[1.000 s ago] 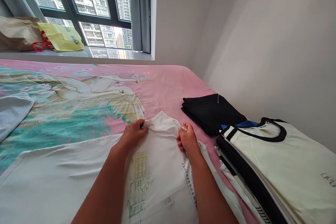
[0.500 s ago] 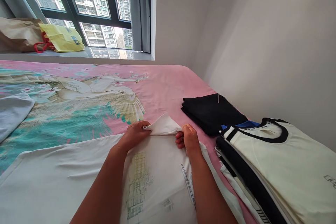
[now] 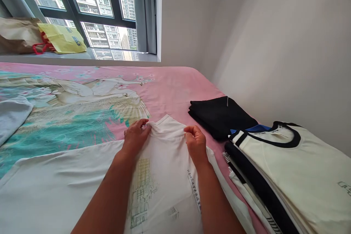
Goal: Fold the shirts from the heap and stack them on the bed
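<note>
A white T-shirt (image 3: 161, 161) with a green building print and dark lettering lies on the bed in front of me. At the left end of its collar, my left hand (image 3: 137, 133) pinches the fabric between thumb and fingers. My right hand (image 3: 196, 140) grips the opposite end of the collar, fingers curled. Between the two hands the collar band stands slightly raised. The shirt's white fabric spreads out flat to the left, under my left forearm.
Several folded shirts are piled at the right, a cream shirt (image 3: 296, 168) with black collar on top. Folded black clothing (image 3: 222, 115) lies behind them. A pale blue-grey cloth (image 3: 13, 117) is at the left on the patterned bedsheet (image 3: 170, 84). A yellow bag (image 3: 64, 38) rests on the windowsill.
The collar's peak, earlier bunched and folded over between my hands, is now spread into a smoother band. My left hand has shifted slightly left and up, its fingers less tightly wrapped.
</note>
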